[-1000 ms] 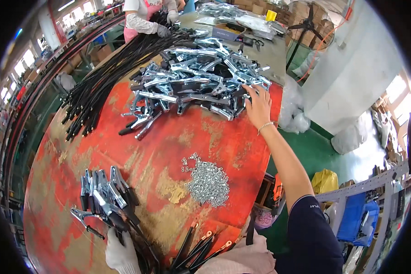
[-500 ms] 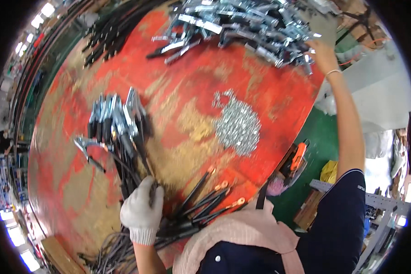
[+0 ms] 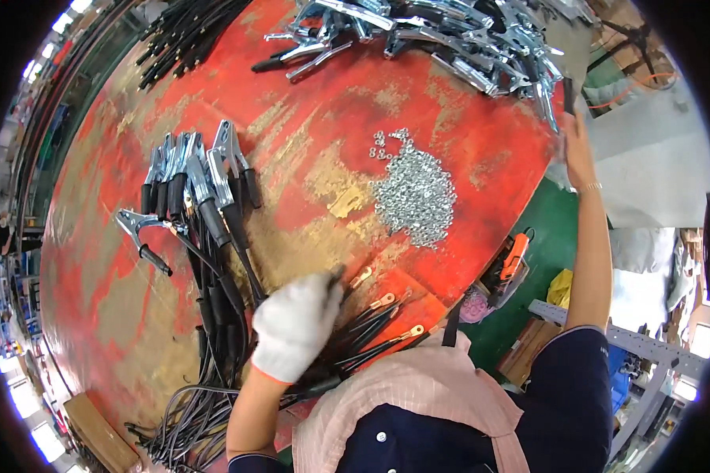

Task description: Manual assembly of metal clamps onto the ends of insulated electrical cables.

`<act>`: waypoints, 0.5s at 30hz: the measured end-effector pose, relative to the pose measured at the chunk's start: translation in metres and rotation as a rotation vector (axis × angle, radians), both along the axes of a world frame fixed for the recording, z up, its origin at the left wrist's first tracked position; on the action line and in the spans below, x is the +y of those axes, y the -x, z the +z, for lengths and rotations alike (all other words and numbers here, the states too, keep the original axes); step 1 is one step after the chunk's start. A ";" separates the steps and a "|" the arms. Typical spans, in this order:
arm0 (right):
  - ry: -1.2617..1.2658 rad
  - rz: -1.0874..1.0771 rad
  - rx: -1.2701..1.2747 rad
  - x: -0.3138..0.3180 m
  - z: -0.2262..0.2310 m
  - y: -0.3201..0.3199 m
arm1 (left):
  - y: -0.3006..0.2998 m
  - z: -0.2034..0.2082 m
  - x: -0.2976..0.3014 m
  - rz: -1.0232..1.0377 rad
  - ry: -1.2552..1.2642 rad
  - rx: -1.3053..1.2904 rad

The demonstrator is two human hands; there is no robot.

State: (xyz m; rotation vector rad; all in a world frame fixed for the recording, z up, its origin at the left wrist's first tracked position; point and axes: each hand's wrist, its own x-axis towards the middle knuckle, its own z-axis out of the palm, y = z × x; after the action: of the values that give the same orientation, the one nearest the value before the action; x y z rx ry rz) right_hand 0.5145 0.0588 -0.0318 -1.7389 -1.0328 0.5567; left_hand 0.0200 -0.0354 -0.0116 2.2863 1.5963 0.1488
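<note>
At the table's right edge my right hand (image 3: 580,158) is closed on a silver spring clamp (image 3: 547,106), beside a big heap of such clamps (image 3: 450,39). My left hand (image 3: 296,323), in a white knit glove, is over black cables with copper ring lugs (image 3: 383,300). Its fingers curl near the farthest cable's lug (image 3: 361,276); motion blur hides whether they grip it. To its left lies a bundle of black cables (image 3: 221,315) with clamps (image 3: 189,169) on the far ends. One clamp (image 3: 138,223) lies apart, handles spread. A pile of small silver nuts (image 3: 414,193) sits mid-table.
The red table (image 3: 102,276) is worn. More black cables (image 3: 185,43) lie at its far left, and thin cable ends (image 3: 189,426) gather at the near left. A wooden block (image 3: 99,433) is by the near left edge. Right of the table, an orange-handled tool (image 3: 515,256) rests in a box.
My left hand has moved right, from the bundled cables to the lugged ones. My right hand has drawn back slightly from the clamp heap with a clamp. The whole view has shifted a little.
</note>
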 end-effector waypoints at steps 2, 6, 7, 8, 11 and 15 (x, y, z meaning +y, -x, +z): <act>-0.079 0.103 0.210 -0.027 -0.010 -0.007 | 0.023 0.000 0.006 0.201 0.143 -0.439; -0.174 0.155 0.627 -0.069 0.007 0.059 | 0.031 0.033 0.027 0.636 0.759 -0.971; -0.154 0.133 0.696 -0.078 0.009 0.073 | 0.034 0.034 0.035 0.600 0.808 -0.919; -0.131 0.115 0.769 -0.086 0.011 0.089 | 0.037 0.036 0.041 0.570 0.855 -0.865; -0.055 0.348 0.649 -0.102 0.017 0.138 | 0.030 0.034 0.046 0.534 0.816 -0.897; -0.055 0.483 0.512 -0.106 0.001 0.177 | 0.025 0.021 0.053 0.491 0.893 -0.937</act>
State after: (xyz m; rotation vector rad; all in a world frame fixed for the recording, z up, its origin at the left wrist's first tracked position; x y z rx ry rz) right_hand 0.3372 -0.0469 -0.0304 -1.1940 -1.0734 1.1938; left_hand -0.0048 0.0175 0.0094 0.8896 1.2548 0.4371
